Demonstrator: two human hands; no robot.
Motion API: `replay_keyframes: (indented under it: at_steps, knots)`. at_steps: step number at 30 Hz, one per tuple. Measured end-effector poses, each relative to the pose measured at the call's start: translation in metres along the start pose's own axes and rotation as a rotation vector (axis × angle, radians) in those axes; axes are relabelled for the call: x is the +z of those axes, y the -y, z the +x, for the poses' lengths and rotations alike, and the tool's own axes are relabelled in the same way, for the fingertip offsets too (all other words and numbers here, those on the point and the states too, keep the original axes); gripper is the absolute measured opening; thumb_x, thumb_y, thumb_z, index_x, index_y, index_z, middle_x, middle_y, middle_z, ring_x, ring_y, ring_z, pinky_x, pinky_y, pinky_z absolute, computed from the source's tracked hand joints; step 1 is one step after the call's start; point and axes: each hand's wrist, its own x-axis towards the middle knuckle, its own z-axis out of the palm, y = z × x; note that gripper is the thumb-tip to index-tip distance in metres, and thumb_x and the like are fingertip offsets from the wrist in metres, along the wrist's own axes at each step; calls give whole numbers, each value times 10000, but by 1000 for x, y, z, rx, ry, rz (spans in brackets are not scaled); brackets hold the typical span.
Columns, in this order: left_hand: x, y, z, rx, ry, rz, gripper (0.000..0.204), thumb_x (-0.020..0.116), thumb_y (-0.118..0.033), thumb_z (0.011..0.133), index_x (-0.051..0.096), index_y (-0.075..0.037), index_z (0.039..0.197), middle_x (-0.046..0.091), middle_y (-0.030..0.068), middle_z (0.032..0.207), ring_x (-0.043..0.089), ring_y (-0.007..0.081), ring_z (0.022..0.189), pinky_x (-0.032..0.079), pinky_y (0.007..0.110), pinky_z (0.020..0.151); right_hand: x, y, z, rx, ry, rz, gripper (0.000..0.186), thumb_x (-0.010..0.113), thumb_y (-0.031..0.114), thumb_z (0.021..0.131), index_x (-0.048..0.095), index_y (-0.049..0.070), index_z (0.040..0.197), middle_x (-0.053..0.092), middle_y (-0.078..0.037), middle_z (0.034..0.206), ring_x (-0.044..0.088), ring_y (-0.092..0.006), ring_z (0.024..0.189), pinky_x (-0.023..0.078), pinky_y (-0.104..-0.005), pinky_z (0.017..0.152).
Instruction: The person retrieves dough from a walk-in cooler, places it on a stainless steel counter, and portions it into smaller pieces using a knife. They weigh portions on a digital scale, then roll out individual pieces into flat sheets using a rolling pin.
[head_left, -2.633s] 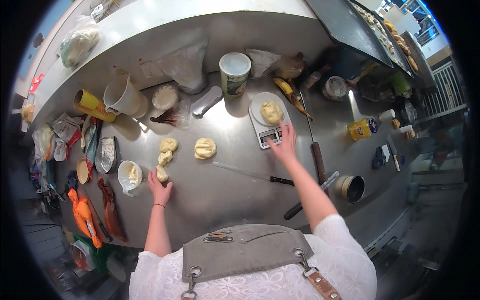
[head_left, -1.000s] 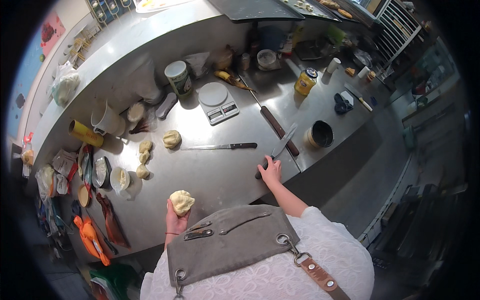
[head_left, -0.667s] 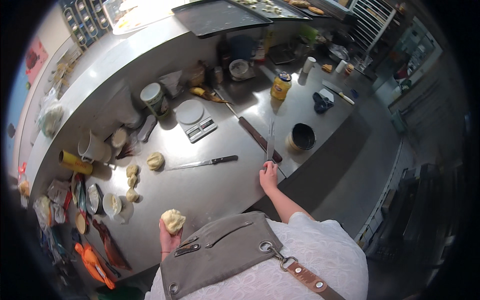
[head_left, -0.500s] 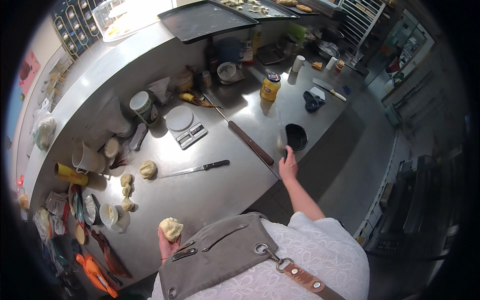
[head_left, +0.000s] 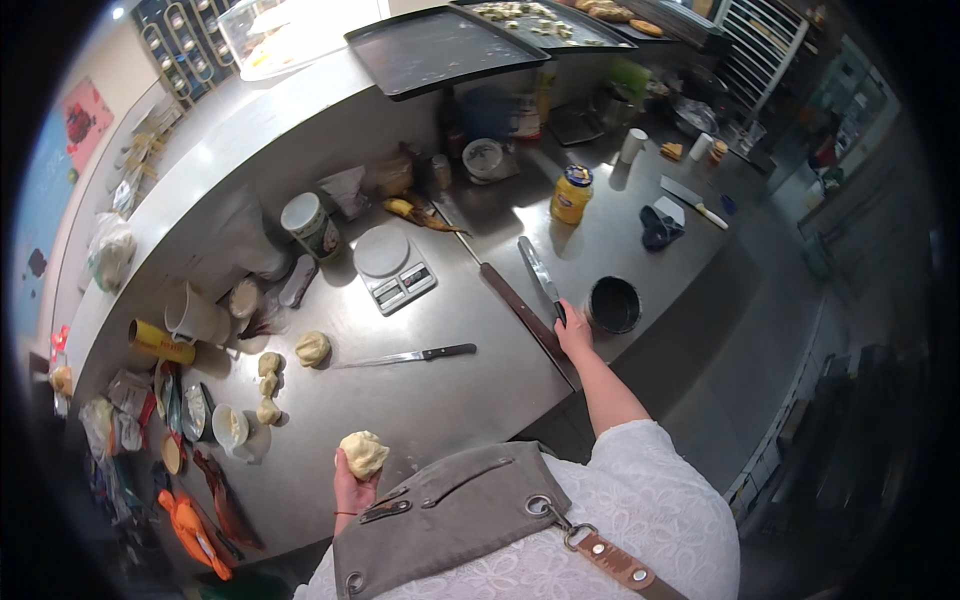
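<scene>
My left hand [head_left: 354, 485] holds a pale dough ball [head_left: 364, 454] above the near edge of the steel counter. My right hand [head_left: 574, 332] is closed round the black handle of a knife [head_left: 541, 269], its broad blade pointing away from me. Just right of that hand stands a round black tin [head_left: 614, 304], dark inside. Another black-handled knife [head_left: 420, 354] lies flat on the counter between my hands. Left of its tip sits a larger dough ball [head_left: 312, 348], with several smaller dough pieces [head_left: 268, 385] in a row beside it.
A digital scale [head_left: 396, 275] stands mid-counter, near bananas [head_left: 420, 214]. A long brown bar [head_left: 515, 305] lies left of the right-hand knife. Beyond are a yellow jar [head_left: 572, 196] and a cleaver [head_left: 694, 201]. Tubs, bags and cups crowd the left side; a dark tray [head_left: 440, 50] rests on the ledge.
My right hand has swung the knife from over the black tin to its left, so the blade now points away. The left hand still holds the dough ball. The whole view has shifted slightly.
</scene>
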Motion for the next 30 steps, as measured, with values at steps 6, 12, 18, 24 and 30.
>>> replay_keyframes:
  at_steps: [6, 12, 18, 24, 30]
  knots:
    - [-12, 18, -8, 37, -105, -78, 550, 463, -542, 1087, 502, -143, 1463, 610, 78, 1423, 618, 320, 1276, 535, 500, 1034, 14, 24, 8, -13, 34, 20, 592, 696, 188, 919, 467, 76, 1454, 575, -196, 1297, 583, -409, 1189, 507, -525, 973]
    - [-19, 35, -15, 45, -77, -183, 562, 461, -535, 1089, 496, -124, 1469, 610, 88, 1427, 611, 321, 1292, 512, 515, 1077, 28, 44, -8, 74, 140, -79, 522, 815, 296, 853, 609, 59, 1270, 624, -185, 1204, 638, -422, 1110, 535, -525, 914]
    - [0, 38, -15, 70, -117, -151, 554, 472, -539, 1085, 505, -137, 1465, 615, 83, 1421, 618, 307, 1284, 523, 494, 1051, 35, 42, 47, 46, 195, -187, 468, 795, 320, 878, 613, 79, 1235, 689, -176, 1122, 665, -422, 1055, 550, -524, 875]
    - [9, 39, -20, 110, -120, -93, 554, 479, -541, 1081, 518, -128, 1448, 632, 85, 1399, 628, 307, 1270, 524, 499, 1043, 30, 43, 115, -83, 54, -225, 390, 739, 296, 940, 607, 117, 1261, 679, -137, 1153, 653, -401, 1086, 549, -512, 875]
    - [19, 48, -25, 111, -156, -157, 550, 479, -538, 1082, 521, -128, 1447, 639, 85, 1392, 632, 315, 1265, 526, 504, 1039, 26, 38, 138, -133, -98, -141, 419, 703, 277, 975, 569, 135, 1345, 567, -127, 1278, 635, -391, 1114, 540, -505, 890]
